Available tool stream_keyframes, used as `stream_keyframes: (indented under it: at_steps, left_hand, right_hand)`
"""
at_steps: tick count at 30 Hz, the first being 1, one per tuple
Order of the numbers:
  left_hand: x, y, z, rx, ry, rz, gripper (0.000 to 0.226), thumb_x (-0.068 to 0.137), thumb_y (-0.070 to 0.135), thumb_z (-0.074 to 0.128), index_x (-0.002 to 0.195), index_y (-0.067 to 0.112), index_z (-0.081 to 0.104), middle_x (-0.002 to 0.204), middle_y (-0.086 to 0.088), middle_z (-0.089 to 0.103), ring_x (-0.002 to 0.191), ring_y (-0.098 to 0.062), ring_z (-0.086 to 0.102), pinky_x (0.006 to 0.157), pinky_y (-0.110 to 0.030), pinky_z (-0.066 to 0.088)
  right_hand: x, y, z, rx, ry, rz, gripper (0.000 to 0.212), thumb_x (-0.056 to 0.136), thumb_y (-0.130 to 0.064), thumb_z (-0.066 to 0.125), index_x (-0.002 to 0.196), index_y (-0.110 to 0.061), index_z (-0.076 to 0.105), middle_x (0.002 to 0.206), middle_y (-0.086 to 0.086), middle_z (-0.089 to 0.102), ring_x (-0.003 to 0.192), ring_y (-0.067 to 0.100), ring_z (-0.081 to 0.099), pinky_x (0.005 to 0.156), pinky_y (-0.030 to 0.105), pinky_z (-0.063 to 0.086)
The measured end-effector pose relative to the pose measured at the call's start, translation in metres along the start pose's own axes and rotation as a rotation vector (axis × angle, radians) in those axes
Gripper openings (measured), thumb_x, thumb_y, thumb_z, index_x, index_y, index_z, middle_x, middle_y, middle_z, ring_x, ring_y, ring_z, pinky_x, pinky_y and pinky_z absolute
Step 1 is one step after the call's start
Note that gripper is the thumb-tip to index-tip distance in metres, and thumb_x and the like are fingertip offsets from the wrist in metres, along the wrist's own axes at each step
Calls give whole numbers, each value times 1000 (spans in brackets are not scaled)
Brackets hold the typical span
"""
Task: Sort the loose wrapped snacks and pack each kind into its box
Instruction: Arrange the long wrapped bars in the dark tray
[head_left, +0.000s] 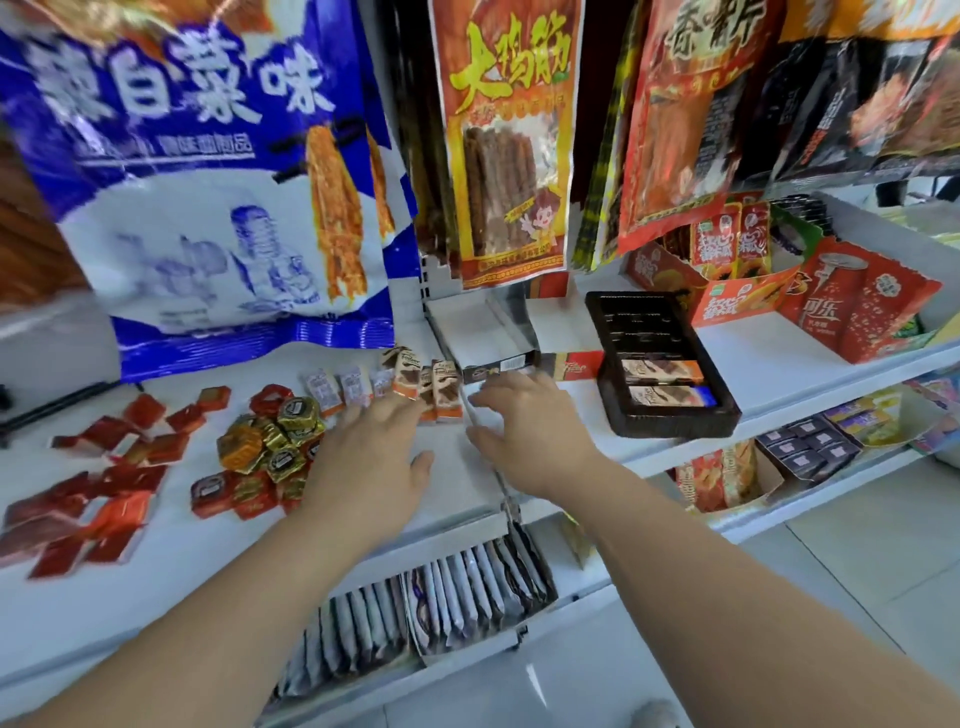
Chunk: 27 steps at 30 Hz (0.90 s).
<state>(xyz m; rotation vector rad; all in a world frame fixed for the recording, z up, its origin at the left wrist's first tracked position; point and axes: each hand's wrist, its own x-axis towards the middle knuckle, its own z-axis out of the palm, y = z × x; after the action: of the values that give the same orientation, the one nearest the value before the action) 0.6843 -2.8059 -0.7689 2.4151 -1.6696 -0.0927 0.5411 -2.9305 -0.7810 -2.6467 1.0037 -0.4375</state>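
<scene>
Reaching over the white shelf (208, 561), you have both hands palm-down and holding nothing. Your left hand (374, 457) has its fingers (384, 415) spread and loosely straight. Their tips are just beside the brown-and-white wafer packets (431, 384) standing at its twelve o'clock, though I cannot tell whether they touch. Your right hand (530, 421) has its fingers (498, 395) spread too, pointing toward ten o'clock at the same packets. The empty white-lined box (478, 327) sits at your right hand's twelve o'clock. The black tray (670, 415), with a few similar-looking bars in its near end, sits at its two o'clock. The other loose stock lies at your left hand's nine o'clock: small white sachets (337, 387), a heap of gold and red squares (270, 447) and, farther out, flat red sachets (114, 483). The wafers look easiest to spoil, since they stand on end close together and a brush from either hand would likely topple the row. Your left wrist passes just beside the heap, so a sideways sweep could scatter squares into the sachets and mix the kinds. Box and tray sit near each other, so check the wrapper before choosing, or the wafers may land in the wrong one. Anything nudged toward six o'clock could slide off the shelf front.
</scene>
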Motion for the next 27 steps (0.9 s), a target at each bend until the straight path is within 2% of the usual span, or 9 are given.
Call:
stream_keyframes:
  at_steps: [4, 9, 11, 13, 16, 18, 21, 24, 27]
  left_hand:
    - [2, -6, 11, 55, -24, 31, 61, 96, 39, 45, 153, 24, 28, 158, 8, 25, 131, -27, 34, 110, -40, 34]
    - [8, -4, 20, 102, -36, 79, 62, 95, 39, 41, 153, 22, 27, 159, 9, 24, 128, -24, 34, 106, -41, 34]
    - [10, -5, 20, 75, -34, 78, 58, 95, 37, 41, 150, 23, 34, 156, 10, 31, 126, -22, 36, 105, -40, 34]
    - [10, -5, 19, 19, 19, 126, 47, 92, 30, 45, 139, 22, 50, 143, 8, 48, 117, -22, 41, 99, -40, 38]
    - [8, -3, 21, -88, 41, 201, 29, 87, 20, 49, 112, 22, 64, 116, 8, 62, 104, -19, 43, 89, -38, 41]
    - [7, -3, 21, -270, 2, 192, 32, 87, 11, 51, 110, 26, 67, 107, 9, 64, 98, -16, 45, 83, -35, 40]
    - [1, -5, 13, -590, -63, 143, 40, 88, 4, 54, 112, 33, 69, 90, 21, 63, 76, 2, 52, 70, -22, 41]
    - [2, -8, 11, -639, -95, 121, 28, 88, 4, 61, 100, 27, 72, 60, 36, 53, 58, 11, 48, 54, -9, 33]
    - [8, -11, 11, -513, 6, 184, 20, 84, 12, 68, 98, 26, 74, 81, 27, 60, 78, 6, 51, 73, -19, 45]
  right_hand:
    - [2, -15, 13, -35, -151, -30, 56, 93, -39, 51, 147, -32, 40, 158, -12, 30, 136, 26, 31, 106, 43, 35]
    - [-1, -18, 22, -16, -295, -3, 64, 97, -42, 43, 155, -35, 18, 163, -16, 11, 148, 21, 11, 114, 44, 15]
    - [-1, -17, 24, -2, -249, -4, 59, 97, -41, 43, 153, -34, 26, 162, -13, 18, 148, 19, 14, 113, 42, 17]
    - [0, -16, 23, 75, -145, 0, 47, 95, -39, 46, 142, -33, 48, 153, -10, 40, 141, 16, 33, 108, 38, 27]
    - [-1, -13, 18, 254, -17, -6, 26, 86, -35, 56, 106, -27, 70, 108, -3, 67, 104, 19, 60, 89, 41, 49]
    - [-4, -8, 12, 287, 20, 29, 21, 84, -30, 69, 103, -23, 74, 100, -2, 67, 95, 15, 60, 86, 37, 50]
    - [-8, -1, 2, 278, 41, 151, 36, 81, -40, 76, 112, -23, 71, 104, -5, 64, 89, 10, 59, 81, 28, 50]
    - [-12, 7, 1, 189, -3, 209, 52, 76, -58, 73, 112, -20, 71, 104, -4, 61, 91, 13, 57, 80, 31, 50]
    - [-14, 6, 7, 117, -1, 173, 60, 76, -66, 67, 123, -28, 66, 102, -4, 58, 101, 17, 52, 84, 31, 46]
